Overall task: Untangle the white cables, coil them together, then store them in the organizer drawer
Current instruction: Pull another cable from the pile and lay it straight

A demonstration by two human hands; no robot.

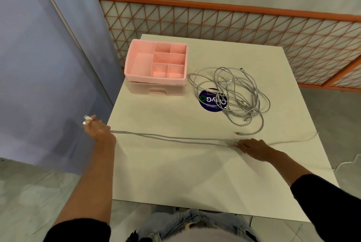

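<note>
Two white cable strands (175, 138) run side by side, stretched straight across the white table (175, 173). My left hand (97, 129) is past the table's left edge, shut on their plug ends. My right hand (252, 146) rests on the table and pinches the same strands near their right part; the rest trails off to the right edge. A loose tangle of white cables (232, 95) lies at the back right. The pink organizer (156, 77) stands at the back left, its divided top tray empty and its drawer shut.
A round dark blue sticker (212, 101) lies under the tangle. An orange lattice fence (234, 25) runs behind the table. A blue-grey panel (39, 66) stands at the left. The floor is pale tile.
</note>
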